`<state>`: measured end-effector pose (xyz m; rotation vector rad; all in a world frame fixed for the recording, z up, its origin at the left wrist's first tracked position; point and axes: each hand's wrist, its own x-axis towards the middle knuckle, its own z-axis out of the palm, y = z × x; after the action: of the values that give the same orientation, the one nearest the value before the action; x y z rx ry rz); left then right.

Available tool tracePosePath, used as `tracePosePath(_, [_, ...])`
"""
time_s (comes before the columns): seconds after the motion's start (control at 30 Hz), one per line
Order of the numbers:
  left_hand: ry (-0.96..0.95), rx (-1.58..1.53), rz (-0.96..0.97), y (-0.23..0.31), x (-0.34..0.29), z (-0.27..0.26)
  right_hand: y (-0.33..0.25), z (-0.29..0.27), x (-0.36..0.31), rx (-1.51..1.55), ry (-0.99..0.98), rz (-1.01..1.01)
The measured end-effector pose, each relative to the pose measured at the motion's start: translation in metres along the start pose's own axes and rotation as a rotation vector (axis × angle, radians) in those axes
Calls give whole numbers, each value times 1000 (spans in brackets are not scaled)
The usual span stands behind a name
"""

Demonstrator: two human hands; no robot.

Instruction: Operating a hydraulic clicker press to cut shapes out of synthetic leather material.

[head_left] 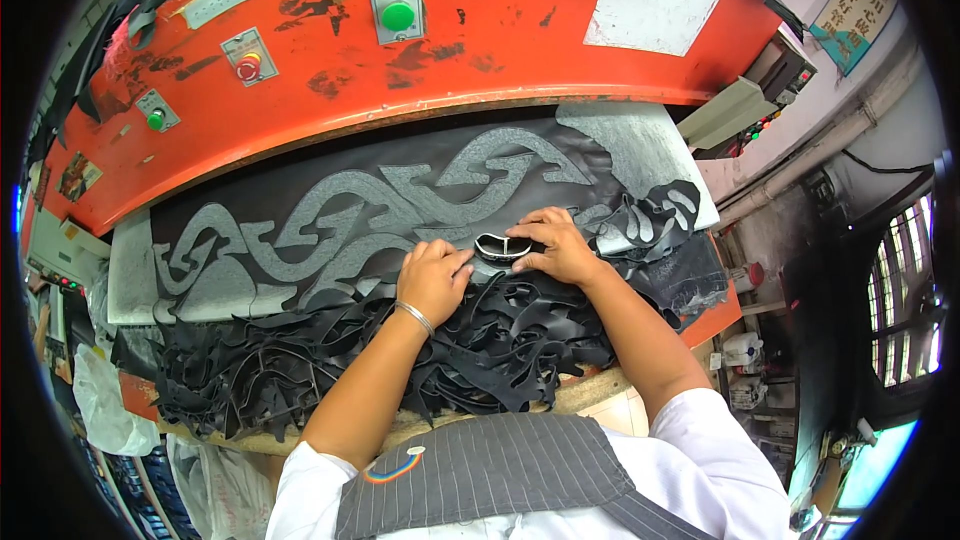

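A small curved metal cutting die (503,246) with a crossbar stands on the cutting surface. My right hand (556,246) holds it from its right side, fingers on the far edge and thumb at the near one. My left hand (434,280) lies just left of the die, thumb and forefinger pointing toward it, apparently holding nothing. Beyond both hands stretches a sheet of black leather (330,155), with large curved pieces cut out so that the grey board (640,145) shows through. A heap of black leather scraps (480,340) lies along the near edge.
The orange press beam (480,45) spans the far side, bearing a green button (397,16) and a red stop knob (248,65). Small cut pieces (660,215) sit on leather at the right. A whitish plastic bag (115,410) hangs at the left.
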<state>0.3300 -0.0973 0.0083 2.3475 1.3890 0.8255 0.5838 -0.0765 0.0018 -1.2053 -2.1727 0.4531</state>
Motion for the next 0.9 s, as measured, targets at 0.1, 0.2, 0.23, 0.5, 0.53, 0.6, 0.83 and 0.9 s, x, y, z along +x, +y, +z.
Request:
tracePosePath(0.1, [2,42,10,0,-2,-1,1,0,3,-4,9,-4])
tracePosePath(0.2, [-97,-11,29,-5,-3,-16,-4,1,6,-39,-9,-16])
tracePosePath(0.23, [-89,-11,35,-8,-4,-27,-6,0,6,-37,-20,12])
tracePosePath(0.5, [575,-463,-532,-159,-95,-195,-67,-34,-29,-285,368,17])
tracePosePath(0.53, [652,-420,-613,-170,-104,-212,-76,-30,-25,-286,369,6])
tracePosePath(0.6, [740,-420,-592,-193,-116,-231,-102,-17,-1,-61,264,72])
tracePosePath(0.83, [1254,-9,-456,-182,-91,-260,-198,-22,83,152,485,-69])
tracePosePath(0.9, [1387,42,-410,-181,-106,-274,-220,-21,84,53,520,-31])
